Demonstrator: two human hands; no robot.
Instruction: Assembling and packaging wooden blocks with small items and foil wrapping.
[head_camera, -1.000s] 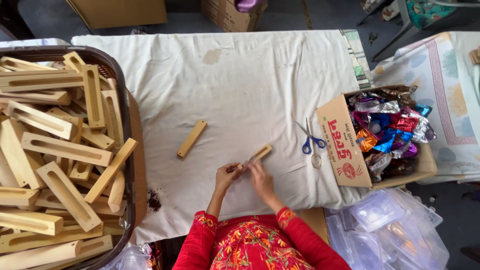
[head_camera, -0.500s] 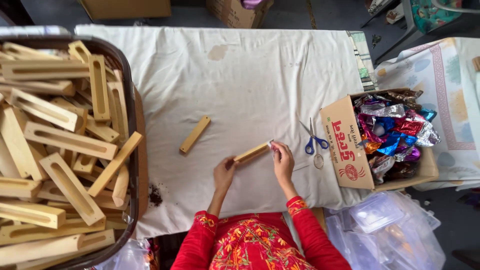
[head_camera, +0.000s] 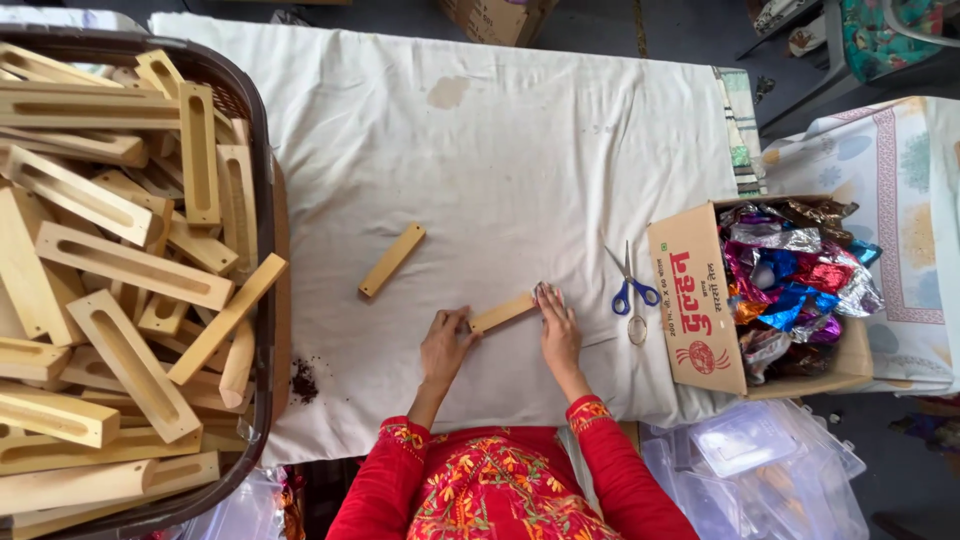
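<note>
A short wooden block (head_camera: 503, 312) lies slanted on the white cloth (head_camera: 520, 160) near the table's front edge. My left hand (head_camera: 445, 345) touches its lower left end with the fingers curled around it. My right hand (head_camera: 557, 325) rests flat at its upper right end, fingertips on a small shiny bit there. A second wooden block (head_camera: 392, 260) lies loose on the cloth, up and to the left of my hands. Both sleeves are red with embroidery.
A dark basket (head_camera: 262, 190) heaped with several slotted wooden blocks fills the left side. Blue-handled scissors (head_camera: 630, 290) lie right of my hands. A cardboard box (head_camera: 695, 300) of shiny coloured foil wrappers stands at the right edge. Clear plastic trays (head_camera: 750, 450) sit below it.
The block has shifted slightly and lies flatter on the cloth. My right hand has moved to its right end, my left hand to its left end.
</note>
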